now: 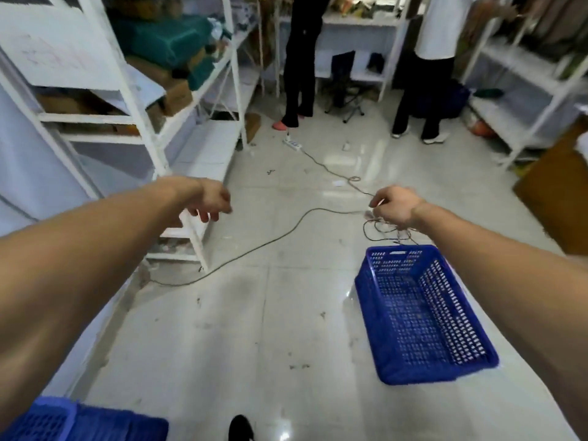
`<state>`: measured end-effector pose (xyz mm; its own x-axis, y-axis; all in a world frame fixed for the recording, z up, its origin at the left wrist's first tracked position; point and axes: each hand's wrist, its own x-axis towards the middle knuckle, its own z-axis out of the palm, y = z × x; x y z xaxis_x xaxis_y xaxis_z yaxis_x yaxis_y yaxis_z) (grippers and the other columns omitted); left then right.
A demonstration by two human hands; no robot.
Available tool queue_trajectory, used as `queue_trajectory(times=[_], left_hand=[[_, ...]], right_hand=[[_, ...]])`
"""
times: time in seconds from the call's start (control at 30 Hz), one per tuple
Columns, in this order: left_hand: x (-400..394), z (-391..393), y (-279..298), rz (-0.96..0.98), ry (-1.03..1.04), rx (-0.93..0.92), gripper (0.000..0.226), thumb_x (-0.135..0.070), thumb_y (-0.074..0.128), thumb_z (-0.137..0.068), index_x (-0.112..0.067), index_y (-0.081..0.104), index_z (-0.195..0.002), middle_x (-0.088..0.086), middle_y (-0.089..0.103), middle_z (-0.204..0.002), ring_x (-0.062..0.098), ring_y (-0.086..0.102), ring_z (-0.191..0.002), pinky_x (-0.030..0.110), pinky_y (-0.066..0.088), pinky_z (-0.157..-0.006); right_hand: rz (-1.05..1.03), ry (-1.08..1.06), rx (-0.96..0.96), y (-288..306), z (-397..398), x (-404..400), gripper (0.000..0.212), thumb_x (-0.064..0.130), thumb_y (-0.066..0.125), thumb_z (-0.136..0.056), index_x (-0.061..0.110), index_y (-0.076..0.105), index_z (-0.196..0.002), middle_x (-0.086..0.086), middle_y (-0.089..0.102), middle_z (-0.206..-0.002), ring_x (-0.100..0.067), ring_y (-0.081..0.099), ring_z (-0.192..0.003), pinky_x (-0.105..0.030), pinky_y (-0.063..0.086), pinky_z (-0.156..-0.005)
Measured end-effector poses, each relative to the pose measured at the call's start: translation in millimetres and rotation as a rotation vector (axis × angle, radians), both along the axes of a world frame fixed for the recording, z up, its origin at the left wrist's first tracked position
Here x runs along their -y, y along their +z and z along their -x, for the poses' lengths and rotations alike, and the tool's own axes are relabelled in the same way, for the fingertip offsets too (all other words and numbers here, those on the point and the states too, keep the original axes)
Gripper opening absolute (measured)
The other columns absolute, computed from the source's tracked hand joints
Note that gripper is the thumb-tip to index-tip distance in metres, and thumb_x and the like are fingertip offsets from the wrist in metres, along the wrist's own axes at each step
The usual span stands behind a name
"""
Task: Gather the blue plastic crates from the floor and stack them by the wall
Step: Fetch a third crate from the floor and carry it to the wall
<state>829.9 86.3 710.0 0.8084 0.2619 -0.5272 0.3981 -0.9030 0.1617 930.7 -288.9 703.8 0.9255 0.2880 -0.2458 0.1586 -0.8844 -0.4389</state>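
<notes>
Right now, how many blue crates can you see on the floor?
2. One open blue crate sits on the tiles under the right forearm; another blue crate is cut off at the bottom left corner. More may lie out of view.

White metal shelving (140, 100) lines the left side, holding cardboard boxes (173, 93) and green bundles (165, 36). A grey cable (254, 246) snakes across the glossy tiled floor (254, 329) to a white power strip (293, 144). At the far end stand two people: one in black trousers (299, 68), one in a white shirt (440, 27). A folding chair (345, 84) sits between them.
</notes>
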Motion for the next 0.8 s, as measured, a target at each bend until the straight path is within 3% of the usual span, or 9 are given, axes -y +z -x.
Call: queue_trajectory(times=[0.17,0.33,0.57,0.8], left_hand=[[67.1,-114.6,-12.7,-0.011,-0.191,-0.046,0.029,-0.03,0.051,-0.104,-0.011,0.065,-0.122,0.001,0.07,-0.083,0.02,0.067,-0.069,0.027,0.05,-0.064],[119.2,-220.6,-33.4,-0.011,-0.367,-0.048,0.029,-0.028,0.053,-0.103,-0.011,0.065,-0.123,0.002,0.071,-0.088,0.025,0.07,-0.08,0.031,0.053,-0.072],[184.5,-324.2,-48.1,0.03,-0.531,-0.066,0.023,-0.026,0.053,-0.102,-0.015,0.066,-0.118,0.007,0.074,-0.1,0.028,0.071,-0.083,0.031,0.052,-0.073],[282.1,-415.0,-58.9,0.006,-0.694,-0.057,0.034,-0.04,0.05,-0.103,-0.012,0.065,-0.116,0.002,0.076,-0.091,0.021,0.073,-0.072,0.035,0.058,-0.078]], right_hand=[[0.043,-0.225,-0.006,-11.6,-35.9,91.9,0.028,0.017,0.055,-0.095,0.018,0.072,-0.117,-0.015,0.069,-0.124,-0.034,0.064,-0.112,-0.038,0.056,-0.086],[0.087,-0.371,-0.046,-28.0,-73.1,134.8,0.024,0.02,0.054,-0.098,0.018,0.069,-0.116,-0.012,0.065,-0.123,-0.033,0.063,-0.108,-0.038,0.061,-0.073],[0.083,-0.542,-0.08,-42.6,-113.7,183.7,0.023,0.024,0.057,-0.098,0.018,0.07,-0.115,-0.011,0.066,-0.12,-0.03,0.067,-0.104,-0.044,0.063,-0.082],[0.052,-0.682,-0.053,-57.6,-145.6,258.7,0.024,0.021,0.057,-0.097,0.016,0.071,-0.115,-0.01,0.066,-0.117,-0.03,0.066,-0.102,-0.034,0.06,-0.069]])
